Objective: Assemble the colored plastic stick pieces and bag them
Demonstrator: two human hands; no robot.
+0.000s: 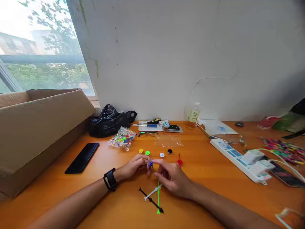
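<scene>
A small blue plastic piece (151, 163) is at the fingertips of my left hand (133, 166), whose fingers are closed around it. The index fingertip of my right hand (172, 176) touches the piece from the right, with the thumb held apart below. Under my hands lie thin plastic arrow-shaped pointers: a black one (155, 204), a white one (150, 194) and a green one (158, 198), crossing one another. Beyond my fingers stand small round pieces: yellow (141, 151), green (147, 153), white (162, 155) and black (170, 151). A red pointer (179, 162) is right of them.
A cardboard box (43, 127) and a black phone (82, 158) are at left. Behind are a black plastic bag (109, 122), a bag of coloured parts (122, 138), glasses (147, 134) and a bottle (194, 113). At right lies a power strip (234, 159) with cables.
</scene>
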